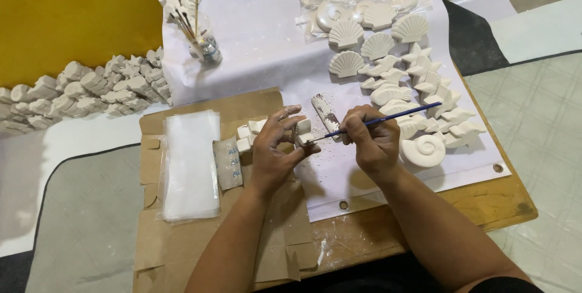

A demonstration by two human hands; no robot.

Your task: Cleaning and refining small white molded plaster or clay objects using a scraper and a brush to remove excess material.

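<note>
My left hand (276,150) grips a small white plaster figure (301,133) between thumb and fingers, just above the cardboard. My right hand (373,138) holds a thin blue-handled paintbrush (388,119), its tip touching the figure. A few more small white pieces (250,135) lie under the left hand's fingers. A speckled white strip (326,113) lies just behind the two hands.
White plaster shells, a snail and fish shapes (418,96) cover the white sheet (267,50) at right. A stack of clear plastic bags (191,165) lies on flattened cardboard (182,244) at left. A glass jar of brushes (206,44) stands behind. More plaster figures (91,90) are piled at far left.
</note>
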